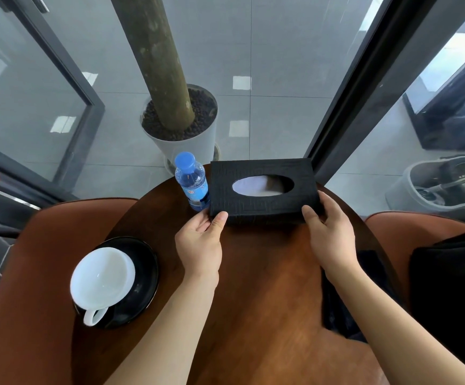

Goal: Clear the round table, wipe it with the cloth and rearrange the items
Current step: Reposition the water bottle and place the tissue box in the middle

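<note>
On the far side of the round table sits the black tissue box, and both hands are on it. The left hand holds the near left corner, with the thumb pressed on the front and the other fingers along the left end. The right hand holds the right end, with its fingers curled round the side. The box lies flat. Its long side runs left to right, and its oval hole points up. I cannot tell if the box is just off the table or resting on it. A water bottle stands just left of the box, almost touching it. A white cup on a black saucer is well to the near left of the box. A dark cloth seems to lie near and to the right of it. To move the box well, I think both hands should keep it level and go slowly, so the left end does not knock the bottle over.
</note>
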